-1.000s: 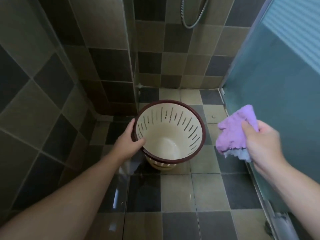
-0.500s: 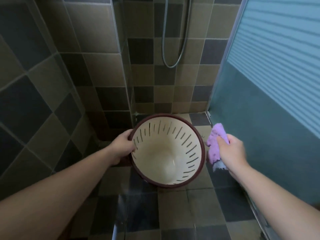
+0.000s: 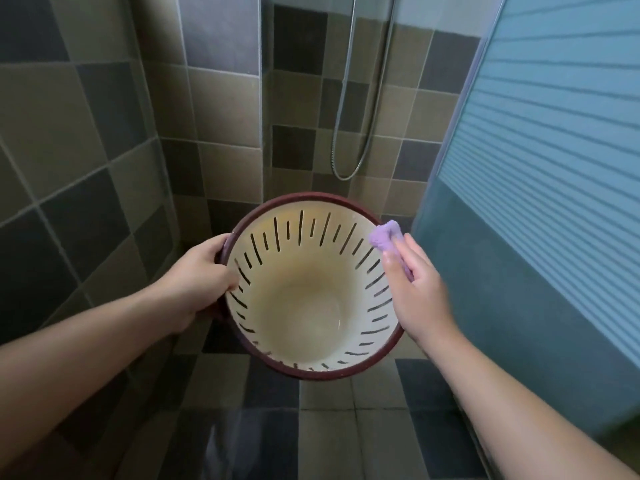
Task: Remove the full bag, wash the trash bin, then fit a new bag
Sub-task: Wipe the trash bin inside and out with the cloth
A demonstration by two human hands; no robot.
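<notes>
A cream trash bin (image 3: pixel 311 306) with slotted walls and a dark red rim is lifted off the floor and tilted, its empty inside facing me. My left hand (image 3: pixel 197 275) grips the rim on the left side, thumb inside the bin. My right hand (image 3: pixel 414 285) holds a purple cloth (image 3: pixel 386 237) against the upper right part of the rim. Most of the cloth is hidden under my fingers. No bag is in the bin.
I stand in a tiled shower corner. A metal shower hose (image 3: pixel 346 143) hangs on the back wall. A frosted blue glass panel (image 3: pixel 540 188) stands close on the right. Tiled walls enclose the left. The floor tiles (image 3: pixel 325 434) below look wet.
The bin has been lifted from the floor and tilted toward me. My right hand brought the purple cloth from the right side onto the bin's rim. The view has risen.
</notes>
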